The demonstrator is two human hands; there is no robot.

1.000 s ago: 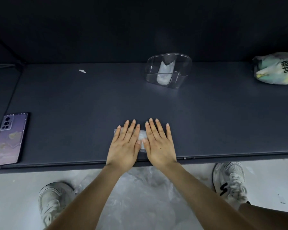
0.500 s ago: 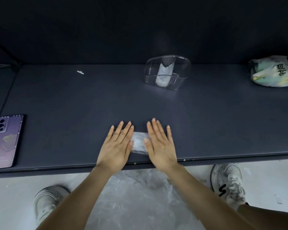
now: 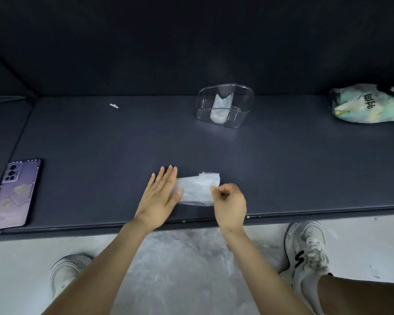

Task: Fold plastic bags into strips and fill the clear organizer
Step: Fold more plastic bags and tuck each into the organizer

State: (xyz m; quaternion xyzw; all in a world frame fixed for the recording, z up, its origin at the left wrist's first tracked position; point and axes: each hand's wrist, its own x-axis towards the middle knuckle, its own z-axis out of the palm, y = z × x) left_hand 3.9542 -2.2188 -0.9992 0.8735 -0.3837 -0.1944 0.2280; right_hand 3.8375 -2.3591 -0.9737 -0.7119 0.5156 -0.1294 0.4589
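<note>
Loose plastic [image 3: 180, 269] lies on the floor at bottom centre. Mid-frame, near the desk's [image 3: 100, 155] front edge, the left hand [image 3: 159, 196] presses flat on the folded plastic bag's [image 3: 197, 188] left end, while the right hand [image 3: 230, 203], fingers curled, pinches its right end. Upper centre, the clear organizer [image 3: 242, 103] holds one folded strip [image 3: 220, 108].

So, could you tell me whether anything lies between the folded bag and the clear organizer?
Nothing visible does; only bare table lies between the folded bag and the clear organizer farther back.
</note>
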